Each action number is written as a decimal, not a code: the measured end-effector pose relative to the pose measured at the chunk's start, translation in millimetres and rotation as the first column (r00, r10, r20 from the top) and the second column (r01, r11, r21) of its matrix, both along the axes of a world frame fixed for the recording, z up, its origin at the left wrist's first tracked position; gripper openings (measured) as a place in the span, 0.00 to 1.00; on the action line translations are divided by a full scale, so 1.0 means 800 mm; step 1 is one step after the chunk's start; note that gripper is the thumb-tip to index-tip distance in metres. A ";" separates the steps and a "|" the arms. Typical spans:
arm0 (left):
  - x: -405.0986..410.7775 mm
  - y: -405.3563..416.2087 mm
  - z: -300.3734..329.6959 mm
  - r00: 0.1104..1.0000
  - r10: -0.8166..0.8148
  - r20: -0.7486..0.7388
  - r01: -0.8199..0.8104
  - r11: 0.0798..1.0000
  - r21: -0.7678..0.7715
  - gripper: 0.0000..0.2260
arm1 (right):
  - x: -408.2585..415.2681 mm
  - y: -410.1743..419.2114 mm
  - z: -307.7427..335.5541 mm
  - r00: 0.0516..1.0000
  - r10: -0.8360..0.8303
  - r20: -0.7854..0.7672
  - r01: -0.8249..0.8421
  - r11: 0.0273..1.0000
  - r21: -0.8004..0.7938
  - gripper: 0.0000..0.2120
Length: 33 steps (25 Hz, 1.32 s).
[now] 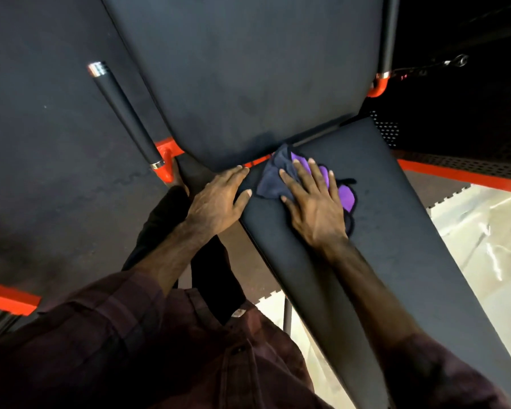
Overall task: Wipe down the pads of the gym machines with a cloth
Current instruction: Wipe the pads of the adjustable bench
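Observation:
A long black seat pad (396,231) runs from the lower right up to the middle of the head view, where it meets a wide black back pad (248,69). A purple and dark blue cloth (270,181) lies at the seat pad's far end, near the gap between the pads. My right hand (310,202) presses flat on the cloth with fingers spread and straight. My left hand (219,199) rests on the seat pad's left edge beside the cloth, fingers extended, thumb on the pad top.
A black foam handle (124,113) with chrome ends sits on an orange bracket (165,160) left of the pads. Another orange bracket (378,87) and a clip hang at the upper right. Orange frame bars cross at right and lower left. Dark rubber floor lies at left, pale floor at right.

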<state>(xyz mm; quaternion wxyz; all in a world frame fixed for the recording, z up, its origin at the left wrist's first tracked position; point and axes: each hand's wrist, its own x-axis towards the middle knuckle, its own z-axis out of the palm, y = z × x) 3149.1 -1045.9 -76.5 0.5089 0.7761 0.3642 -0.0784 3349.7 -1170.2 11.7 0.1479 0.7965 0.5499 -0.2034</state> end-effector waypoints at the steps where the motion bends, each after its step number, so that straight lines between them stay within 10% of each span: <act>1: 0.004 0.003 0.000 1.000 0.000 -0.007 0.000 1.000 -0.005 0.31 | 0.010 -0.012 0.007 1.000 -0.019 0.018 0.019 1.000 0.005 0.26; 5: 0.009 0.001 0.000 1.000 0.002 -0.002 -0.002 1.000 0.012 0.29 | 0.029 0.038 -0.026 0.930 -0.313 0.192 0.313 0.949 0.033 0.26; 10: 0.022 0.002 0.003 1.000 -0.014 0.003 0.014 0.999 0.047 0.27 | 0.008 -0.012 0.001 0.993 -0.100 0.064 0.098 0.995 0.029 0.25; 16: 0.049 -0.010 0.013 1.000 0.012 -0.028 -0.010 0.996 0.089 0.25 | 0.045 0.002 0.000 0.913 -0.360 0.191 0.356 0.933 0.058 0.25; 21: 0.058 -0.017 0.016 0.999 0.017 -0.049 -0.011 0.992 0.125 0.27 | 0.037 -0.062 0.032 0.997 -0.059 0.057 0.057 0.998 0.031 0.25; 26: 0.068 -0.027 0.015 0.992 0.013 -0.124 0.006 0.989 0.150 0.30 | 0.079 -0.032 0.023 0.922 -0.349 0.166 0.344 0.937 0.064 0.24; 33: 0.074 -0.026 0.018 0.985 0.027 -0.167 -0.004 0.991 0.137 0.32 | 0.082 -0.115 0.077 0.993 -0.102 0.053 0.099 0.994 0.045 0.25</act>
